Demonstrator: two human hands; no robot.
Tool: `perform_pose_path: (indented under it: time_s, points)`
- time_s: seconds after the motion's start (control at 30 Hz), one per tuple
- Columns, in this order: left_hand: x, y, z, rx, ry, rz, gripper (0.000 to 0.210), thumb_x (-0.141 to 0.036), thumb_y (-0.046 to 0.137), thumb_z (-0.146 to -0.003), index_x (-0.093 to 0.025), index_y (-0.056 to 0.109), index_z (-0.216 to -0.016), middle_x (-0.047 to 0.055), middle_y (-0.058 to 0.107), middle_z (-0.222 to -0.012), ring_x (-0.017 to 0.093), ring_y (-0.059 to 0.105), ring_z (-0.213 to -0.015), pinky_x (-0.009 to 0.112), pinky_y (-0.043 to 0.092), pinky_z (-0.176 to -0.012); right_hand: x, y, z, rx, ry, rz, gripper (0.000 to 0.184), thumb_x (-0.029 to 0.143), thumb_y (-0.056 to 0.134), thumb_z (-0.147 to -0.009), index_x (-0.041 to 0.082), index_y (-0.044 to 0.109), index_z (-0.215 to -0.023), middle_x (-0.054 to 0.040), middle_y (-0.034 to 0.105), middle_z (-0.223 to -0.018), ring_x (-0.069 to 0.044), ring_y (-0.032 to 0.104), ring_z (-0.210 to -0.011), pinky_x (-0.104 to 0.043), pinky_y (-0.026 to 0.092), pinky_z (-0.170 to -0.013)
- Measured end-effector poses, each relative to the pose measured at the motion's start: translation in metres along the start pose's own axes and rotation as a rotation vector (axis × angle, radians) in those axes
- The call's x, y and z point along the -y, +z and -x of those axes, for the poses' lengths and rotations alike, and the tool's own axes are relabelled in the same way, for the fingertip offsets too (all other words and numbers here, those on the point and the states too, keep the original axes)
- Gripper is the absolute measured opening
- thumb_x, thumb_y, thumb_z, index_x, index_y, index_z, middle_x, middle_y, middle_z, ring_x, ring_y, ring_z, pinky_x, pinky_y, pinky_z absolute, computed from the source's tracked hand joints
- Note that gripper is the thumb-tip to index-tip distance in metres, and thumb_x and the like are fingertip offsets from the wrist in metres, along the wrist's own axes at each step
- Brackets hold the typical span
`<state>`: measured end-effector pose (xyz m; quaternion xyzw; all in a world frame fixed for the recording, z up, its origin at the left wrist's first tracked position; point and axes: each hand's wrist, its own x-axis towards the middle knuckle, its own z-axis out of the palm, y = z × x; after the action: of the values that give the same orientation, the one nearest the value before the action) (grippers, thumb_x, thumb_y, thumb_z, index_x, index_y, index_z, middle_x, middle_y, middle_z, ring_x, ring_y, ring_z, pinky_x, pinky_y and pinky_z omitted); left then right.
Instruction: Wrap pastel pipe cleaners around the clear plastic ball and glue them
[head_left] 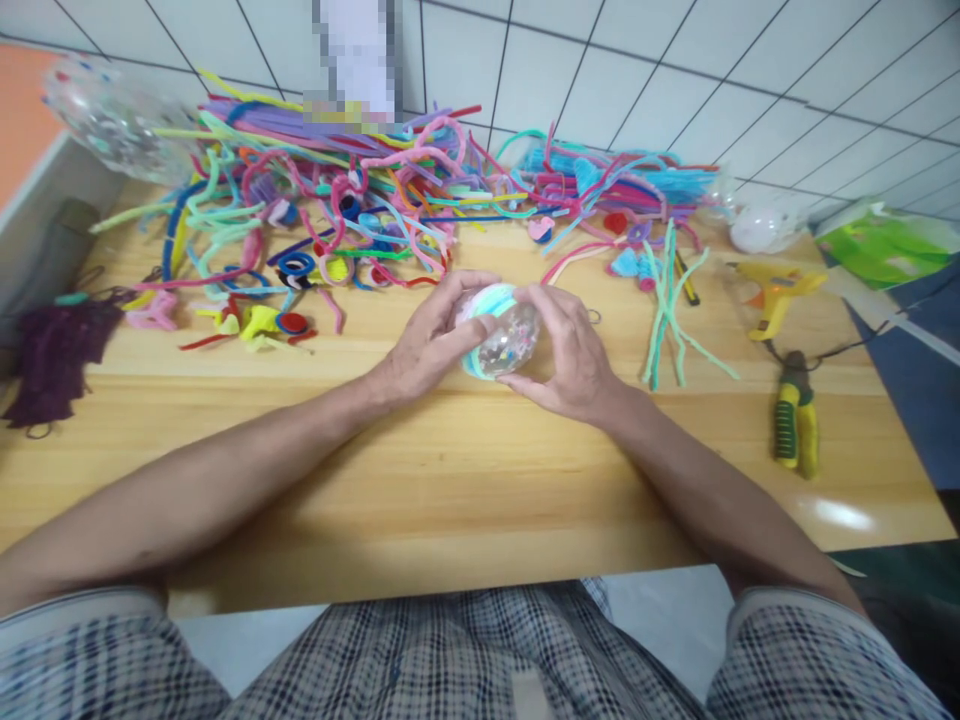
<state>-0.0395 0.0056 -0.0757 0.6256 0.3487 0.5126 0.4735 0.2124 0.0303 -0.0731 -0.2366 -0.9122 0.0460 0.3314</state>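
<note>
Between my two hands, above the middle of the wooden table (pixel 465 470), is a clear ball (pixel 511 338) with small coloured specks in it. Pale blue, mint and pink fuzzy pipe cleaners (pixel 484 310) wrap its left side. My left hand (pixel 442 335) grips that wrapped side, its thumb lying across the front. Around the clear right side curl the fingers of my right hand (pixel 566 350), thumb underneath. Both palms and the back of the ball are hidden.
Piled pipe cleaners (pixel 322 210) line the table's back. Loose mint pipe cleaners (pixel 670 310), a yellow glue gun (pixel 776 295) and green-yellow pliers (pixel 795 415) lie on the right. Clear balloon-like balls (pixel 112 120) stand back left. A dark purple fuzzy piece (pixel 60 350) lies at the left.
</note>
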Motion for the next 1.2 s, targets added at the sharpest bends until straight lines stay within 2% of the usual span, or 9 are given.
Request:
perform_pose_path:
  time_s: [0.2, 0.4, 0.53, 0.63, 0.8, 0.87, 1.03, 1.1, 1.2]
  points:
    - [0.0, -0.002, 0.0, -0.015, 0.069, -0.06, 0.066, -0.071, 0.079, -0.097, -0.028, 0.062, -0.144, 0.011, 0.067, -0.144, 0.034, 0.063, -0.139, 0.05, 0.055, -0.123, -0.005, -0.007, -0.002, -0.008, -0.045, 0.04, 0.101, 0.052, 0.082, -0.099, 0.029, 0.028, -0.181, -0.0196, 0.065, -0.165, -0.044, 0.063, -0.154, -0.073, 0.05, -0.13]
    - [0.0, -0.004, -0.003, 0.043, 0.029, -0.021, 0.056, -0.07, 0.077, -0.101, -0.027, 0.057, -0.13, 0.008, 0.07, -0.136, 0.027, 0.069, -0.123, 0.041, 0.062, -0.106, 0.0, -0.005, -0.002, -0.011, -0.084, 0.039, 0.095, 0.047, 0.079, -0.102, 0.026, 0.031, -0.181, -0.0199, 0.066, -0.164, -0.042, 0.064, -0.154, -0.07, 0.055, -0.128]
    - [-0.002, -0.002, -0.001, 0.021, -0.003, -0.05, 0.055, -0.067, 0.075, -0.103, -0.025, 0.059, -0.135, 0.007, 0.071, -0.129, 0.025, 0.069, -0.117, 0.038, 0.062, -0.101, 0.001, -0.006, -0.001, 0.035, -0.024, 0.0, 0.096, 0.047, 0.078, -0.102, 0.025, 0.028, -0.181, -0.0205, 0.063, -0.168, -0.042, 0.061, -0.157, -0.07, 0.053, -0.13]
    - [0.001, -0.002, 0.0, -0.012, 0.03, -0.099, 0.062, -0.067, 0.075, -0.103, -0.024, 0.061, -0.145, 0.01, 0.069, -0.137, 0.028, 0.068, -0.128, 0.043, 0.059, -0.112, 0.0, -0.007, -0.002, 0.007, -0.035, 0.015, 0.097, 0.044, 0.075, -0.105, 0.026, 0.022, -0.183, -0.0208, 0.062, -0.168, -0.041, 0.061, -0.157, -0.07, 0.054, -0.129]
    - [0.005, -0.003, 0.001, -0.034, 0.137, -0.237, 0.066, -0.071, 0.073, -0.102, -0.025, 0.063, -0.149, 0.014, 0.062, -0.151, 0.035, 0.06, -0.146, 0.053, 0.047, -0.13, -0.002, -0.006, -0.004, -0.023, -0.05, -0.025, 0.098, 0.038, 0.08, -0.101, 0.026, 0.027, -0.183, -0.0204, 0.063, -0.167, -0.04, 0.061, -0.156, -0.067, 0.054, -0.129]
    - [0.003, -0.003, 0.001, -0.02, 0.135, -0.237, 0.063, -0.07, 0.073, -0.103, -0.026, 0.062, -0.147, 0.013, 0.064, -0.148, 0.034, 0.062, -0.142, 0.052, 0.051, -0.126, -0.002, -0.006, -0.004, -0.007, -0.045, -0.058, 0.098, 0.036, 0.08, -0.101, 0.028, 0.027, -0.183, -0.0195, 0.06, -0.171, -0.04, 0.06, -0.158, -0.068, 0.053, -0.13]
    - [-0.007, -0.003, 0.002, 0.044, 0.019, -0.149, 0.055, -0.065, 0.069, -0.105, -0.026, 0.059, -0.143, 0.009, 0.071, -0.127, 0.028, 0.071, -0.114, 0.041, 0.064, -0.097, 0.002, -0.007, -0.003, 0.009, -0.024, -0.062, 0.095, 0.039, 0.079, -0.102, 0.032, 0.028, -0.183, -0.0187, 0.058, -0.172, -0.041, 0.06, -0.157, -0.07, 0.053, -0.128]
    - [-0.011, -0.004, 0.002, 0.046, 0.0, -0.172, 0.054, -0.065, 0.064, -0.108, -0.025, 0.06, -0.144, 0.009, 0.072, -0.129, 0.028, 0.071, -0.117, 0.042, 0.064, -0.101, 0.003, -0.007, -0.003, 0.0, -0.027, -0.041, 0.093, 0.039, 0.078, -0.103, 0.03, 0.029, -0.182, -0.0209, 0.058, -0.17, -0.041, 0.06, -0.156, -0.069, 0.056, -0.125]
    - [-0.013, -0.007, 0.0, 0.038, 0.012, -0.278, 0.06, -0.068, 0.059, -0.111, -0.026, 0.058, -0.155, 0.011, 0.069, -0.151, 0.032, 0.068, -0.137, 0.049, 0.059, -0.119, 0.004, -0.006, -0.003, -0.012, -0.027, -0.032, 0.091, 0.038, 0.077, -0.103, 0.027, 0.031, -0.181, -0.0233, 0.058, -0.166, -0.041, 0.06, -0.154, -0.068, 0.057, -0.123]
